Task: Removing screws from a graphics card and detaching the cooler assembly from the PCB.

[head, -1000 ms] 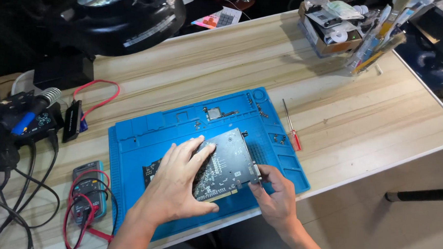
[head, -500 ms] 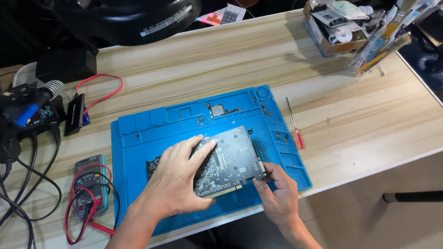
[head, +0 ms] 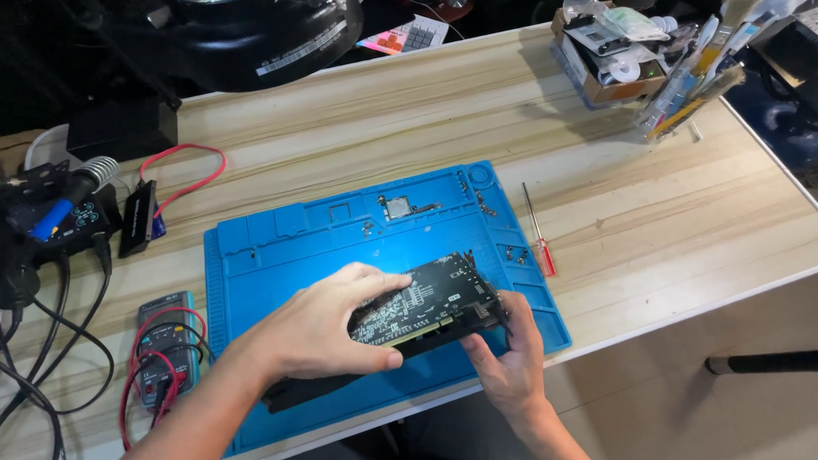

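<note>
A pale wooden table [head: 663, 221] is covered near its front edge by a blue work mat [head: 291, 244]. Above the mat's front half a black circuit board [head: 425, 303] is held tilted, its right end raised. The board is gripped from the left by the left hand [head: 319, 331], fingers curled over its top face and thumb pressed under its near edge. Its right end is pinched by the right hand [head: 509, 360], fingers closed around the corner. A multimeter [head: 165, 344] with red leads is seen left of the mat, and a red-handled screwdriver [head: 537, 234] is laid just beside its right edge.
</note>
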